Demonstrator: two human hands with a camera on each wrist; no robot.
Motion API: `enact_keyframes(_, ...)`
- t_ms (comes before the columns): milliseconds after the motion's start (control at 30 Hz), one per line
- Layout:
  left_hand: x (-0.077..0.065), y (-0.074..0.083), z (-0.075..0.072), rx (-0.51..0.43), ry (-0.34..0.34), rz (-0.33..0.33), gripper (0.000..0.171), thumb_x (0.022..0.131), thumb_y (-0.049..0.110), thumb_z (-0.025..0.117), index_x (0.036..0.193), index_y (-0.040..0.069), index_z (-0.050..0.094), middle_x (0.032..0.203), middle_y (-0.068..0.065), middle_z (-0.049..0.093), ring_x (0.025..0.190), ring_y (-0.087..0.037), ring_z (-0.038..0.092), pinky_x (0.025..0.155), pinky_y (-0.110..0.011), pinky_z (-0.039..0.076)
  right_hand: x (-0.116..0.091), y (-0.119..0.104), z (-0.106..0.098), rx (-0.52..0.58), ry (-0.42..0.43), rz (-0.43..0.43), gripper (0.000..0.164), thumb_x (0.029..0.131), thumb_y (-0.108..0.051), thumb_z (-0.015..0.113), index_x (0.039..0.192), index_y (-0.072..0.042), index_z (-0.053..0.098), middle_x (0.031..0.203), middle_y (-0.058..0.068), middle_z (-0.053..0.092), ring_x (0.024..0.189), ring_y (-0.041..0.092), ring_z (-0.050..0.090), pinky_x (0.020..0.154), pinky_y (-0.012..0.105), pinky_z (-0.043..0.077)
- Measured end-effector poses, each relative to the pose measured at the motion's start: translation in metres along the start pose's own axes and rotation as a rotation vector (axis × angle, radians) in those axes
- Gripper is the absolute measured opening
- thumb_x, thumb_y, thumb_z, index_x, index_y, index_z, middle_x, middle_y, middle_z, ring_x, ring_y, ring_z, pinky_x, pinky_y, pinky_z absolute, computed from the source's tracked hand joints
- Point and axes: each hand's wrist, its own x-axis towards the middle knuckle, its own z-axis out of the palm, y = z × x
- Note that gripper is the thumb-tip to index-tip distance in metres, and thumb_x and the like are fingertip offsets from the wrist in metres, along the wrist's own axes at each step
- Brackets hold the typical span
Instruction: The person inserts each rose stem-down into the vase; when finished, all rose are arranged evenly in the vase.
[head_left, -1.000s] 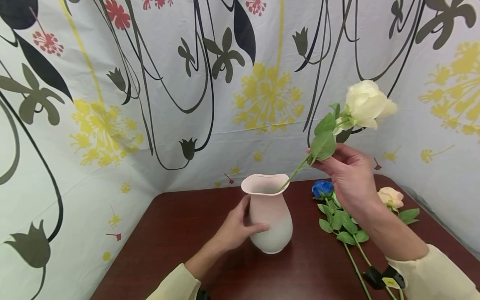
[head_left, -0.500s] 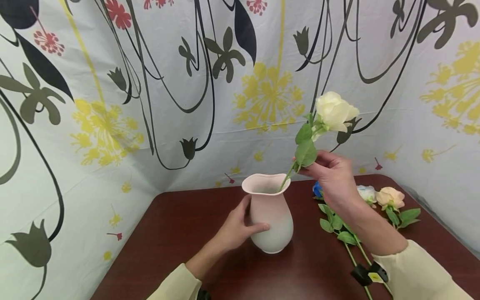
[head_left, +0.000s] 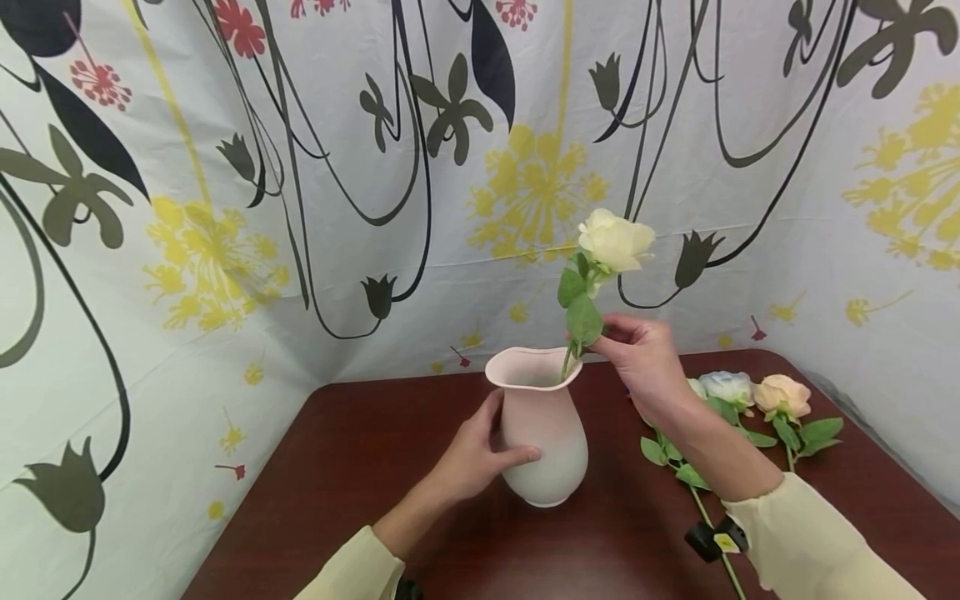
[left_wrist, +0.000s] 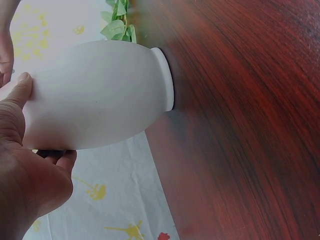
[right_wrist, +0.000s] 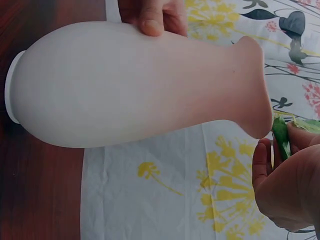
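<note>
A pale pink and white vase [head_left: 546,446] with a wavy rim stands upright on the dark wood table. My left hand [head_left: 474,450] grips it from the left side, thumb across the front; the other fingers go behind it, as the left wrist view shows around the vase [left_wrist: 105,95]. My right hand [head_left: 637,358] pinches the stem of a white rose [head_left: 615,240] just below its leaves, right at the vase's rim. The stem's lower part is inside the vase, hidden by its wall. In the right wrist view green leaves [right_wrist: 281,137] show between the right hand's fingers.
On the right of the table [head_left: 360,467] lie several more flowers: a peach rose [head_left: 782,395], a pale blue rose [head_left: 727,387] and others partly behind my right forearm. A patterned cloth [head_left: 345,208] hangs behind the table.
My right hand has moved left and down with the white rose, so its stem sits deeper in the vase and more upright. The left hand and the vase have stayed put.
</note>
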Motion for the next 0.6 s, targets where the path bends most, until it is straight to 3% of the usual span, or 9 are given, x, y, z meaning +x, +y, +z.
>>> enact_keyframes(300, 0.001, -0.002, 0.000, 0.002, -0.011, 0.016, 0.090, 0.092, 0.034, 0.087, 0.164, 0.025, 0.033, 0.153, 0.006, 0.052, 0.134, -0.015, 0.056, 0.112, -0.044, 0.047, 0.007, 0.007, 0.003, -0.069, 0.004, 0.048, 0.028, 0.100, -0.007, 0.074, 0.122, 0.010, 0.072, 0.090, -0.009, 0.077, 0.094, 0.006, 0.073, 0.092, 0.021, 0.053)
enact_keyframes(500, 0.001, -0.001, 0.000, -0.002, -0.005, 0.002, 0.089, 0.092, 0.033, 0.087, 0.163, 0.026, 0.034, 0.152, 0.007, 0.053, 0.132, -0.013, 0.057, 0.111, -0.042, 0.047, 0.011, 0.010, 0.008, -0.115, 0.003, 0.101, 0.034, 0.101, -0.008, 0.072, 0.128, 0.014, 0.068, 0.094, -0.007, 0.076, 0.096, 0.005, 0.068, 0.088, 0.022, 0.055)
enact_keyframes(600, 0.001, 0.000, 0.000, -0.005, -0.003, -0.001, 0.088, 0.092, 0.031, 0.087, 0.163, 0.026, 0.035, 0.151, 0.006, 0.054, 0.132, -0.013, 0.057, 0.110, -0.042, 0.048, 0.012, 0.009, 0.010, -0.218, -0.035, 0.118, 0.033, 0.103, -0.012, 0.070, 0.128, 0.010, 0.071, 0.105, 0.003, 0.077, 0.104, 0.011, 0.067, 0.093, 0.028, 0.053)
